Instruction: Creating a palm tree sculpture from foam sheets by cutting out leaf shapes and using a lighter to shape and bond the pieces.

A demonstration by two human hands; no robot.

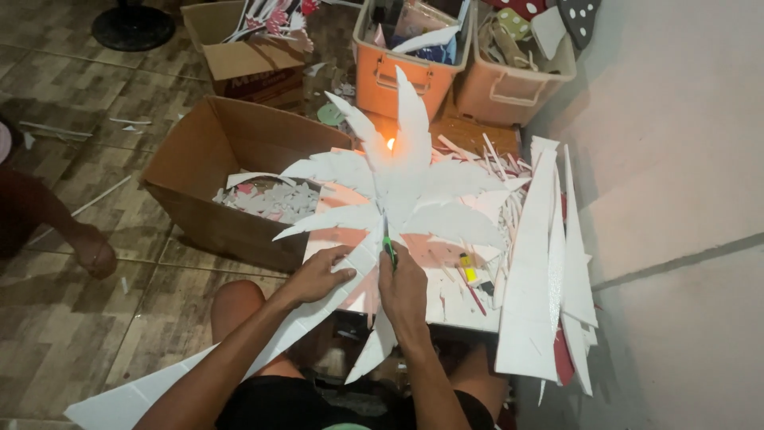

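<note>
A white foam palm tree (398, 187) lies flat on a low white board (454, 306) in front of the seated person, its leaves spread out like a fan and its long trunk running down toward the lower left corner. The left hand (318, 275) rests flat on the trunk just below the leaves, fingers spread and pressing the foam down. The right hand (403, 287) is just beside it, closed as a fist around a green cutter (389, 248), which points up to the place where the leaves meet the trunk. Both forearms come from below and meet near the middle, so the hands are close together but do not touch. A small flame (390, 144) shows behind the upper leaves. Tall white foam triangles (541, 271) stand at the right side of the board. At the left an open cardboard box (199, 167) holds white foam scraps, and two orange plastic bins (402, 76) stand farther behind
</note>
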